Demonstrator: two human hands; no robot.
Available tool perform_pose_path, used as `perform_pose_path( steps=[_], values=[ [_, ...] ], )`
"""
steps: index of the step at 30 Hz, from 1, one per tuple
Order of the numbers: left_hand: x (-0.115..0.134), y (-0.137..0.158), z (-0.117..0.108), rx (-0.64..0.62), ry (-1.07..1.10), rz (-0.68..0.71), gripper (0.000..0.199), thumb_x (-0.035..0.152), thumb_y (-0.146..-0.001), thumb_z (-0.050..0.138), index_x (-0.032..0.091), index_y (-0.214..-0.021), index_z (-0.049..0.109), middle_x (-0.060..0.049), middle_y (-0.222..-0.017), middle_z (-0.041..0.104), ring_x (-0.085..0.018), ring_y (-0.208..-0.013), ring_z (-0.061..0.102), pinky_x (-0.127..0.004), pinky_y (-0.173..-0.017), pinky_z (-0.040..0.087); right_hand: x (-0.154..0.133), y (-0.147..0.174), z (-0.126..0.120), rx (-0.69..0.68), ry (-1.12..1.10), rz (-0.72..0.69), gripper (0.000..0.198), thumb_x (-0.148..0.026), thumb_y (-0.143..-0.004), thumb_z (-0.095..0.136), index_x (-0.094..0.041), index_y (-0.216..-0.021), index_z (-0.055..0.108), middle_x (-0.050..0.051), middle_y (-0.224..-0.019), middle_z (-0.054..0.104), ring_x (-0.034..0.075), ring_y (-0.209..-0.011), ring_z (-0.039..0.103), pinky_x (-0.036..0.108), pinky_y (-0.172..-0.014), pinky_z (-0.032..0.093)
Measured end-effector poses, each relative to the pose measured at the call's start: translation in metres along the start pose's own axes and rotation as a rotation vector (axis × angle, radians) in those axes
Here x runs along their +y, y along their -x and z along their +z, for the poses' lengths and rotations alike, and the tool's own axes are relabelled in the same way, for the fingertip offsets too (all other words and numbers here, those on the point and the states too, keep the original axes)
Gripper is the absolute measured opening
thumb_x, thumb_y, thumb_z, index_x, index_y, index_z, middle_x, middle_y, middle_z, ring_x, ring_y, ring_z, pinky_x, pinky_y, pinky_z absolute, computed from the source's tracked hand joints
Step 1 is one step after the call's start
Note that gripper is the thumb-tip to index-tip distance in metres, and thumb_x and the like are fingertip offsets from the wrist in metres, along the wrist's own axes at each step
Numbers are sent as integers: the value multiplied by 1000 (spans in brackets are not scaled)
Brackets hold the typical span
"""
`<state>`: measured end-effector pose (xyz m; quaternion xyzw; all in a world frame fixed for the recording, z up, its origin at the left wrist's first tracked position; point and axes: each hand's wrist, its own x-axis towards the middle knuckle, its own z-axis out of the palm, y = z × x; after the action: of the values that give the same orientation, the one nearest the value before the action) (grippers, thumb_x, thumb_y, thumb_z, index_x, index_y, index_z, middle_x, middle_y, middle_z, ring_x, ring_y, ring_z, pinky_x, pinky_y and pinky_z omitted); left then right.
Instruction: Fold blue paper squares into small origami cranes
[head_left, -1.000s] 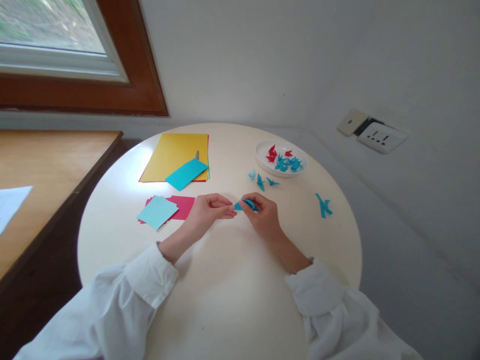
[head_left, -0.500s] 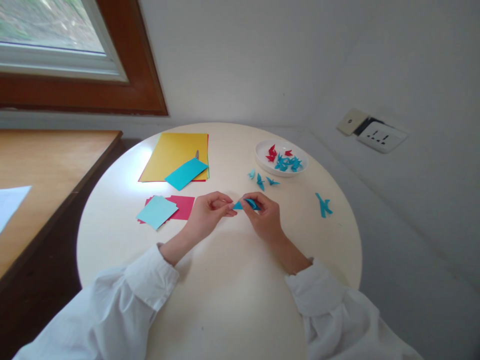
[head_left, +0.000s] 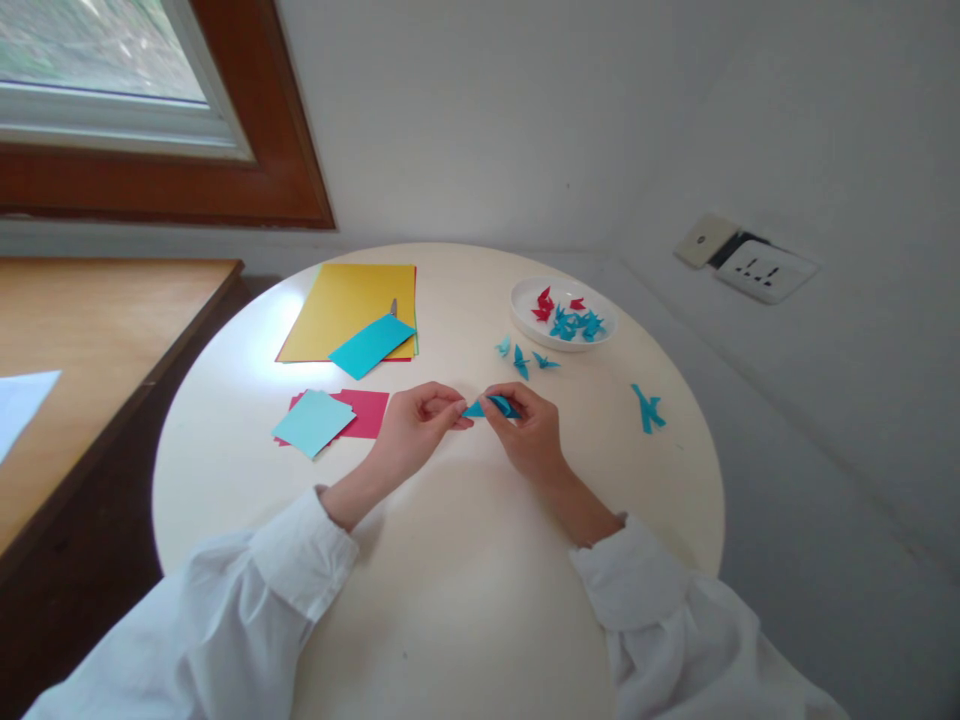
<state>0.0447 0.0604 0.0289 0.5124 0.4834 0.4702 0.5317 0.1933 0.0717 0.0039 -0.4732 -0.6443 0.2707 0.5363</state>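
A small folded piece of blue origami paper (head_left: 480,409) is held between my two hands above the middle of the round table. My left hand (head_left: 421,425) pinches its left tip with thumb and fingers. On its right part, my right hand (head_left: 525,425) is closed, the thumb pressed on the front and the fingers partly hidden behind. Just beyond the hands lie a pale blue paper crane (head_left: 503,347) and two darker blue paper cranes (head_left: 521,363), not touching the hands.
A white dish (head_left: 517,318) at the back right holds red and blue cranes. Blue paper scraps (head_left: 648,408) lie at right. At left are light blue squares (head_left: 313,422) over red squares (head_left: 366,414), and yellow sheets (head_left: 352,295) under a blue sheet (head_left: 373,346) and a partly covered metal tool.
Both hands keep nearly the same place and grip. Slightly more of the folded paper's left tip shows beside the left fingertips.
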Motion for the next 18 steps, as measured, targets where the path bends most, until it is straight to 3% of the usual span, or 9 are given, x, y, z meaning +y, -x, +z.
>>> perform_pose_path(
  steps=[5,18],
  values=[
    [-3,2,0,28,-86,53,23,33,-64,71,16,-73,58,-4,-65,70,-20,-69,69,-29,-66,54,0,0,1,-11,-2,-12,8,-26,-73,59,-19,-72,61,1,-69,65,13,-63,59,25,-60,48],
    [2,3,1,9,-73,62,19,30,-66,69,15,-71,58,-4,-63,69,-19,-67,69,-28,-64,53,-1,2,0,11,-34,-40,7,-26,-75,60,-19,-75,62,2,-73,67,15,-68,62,28,-65,51]
  ],
)
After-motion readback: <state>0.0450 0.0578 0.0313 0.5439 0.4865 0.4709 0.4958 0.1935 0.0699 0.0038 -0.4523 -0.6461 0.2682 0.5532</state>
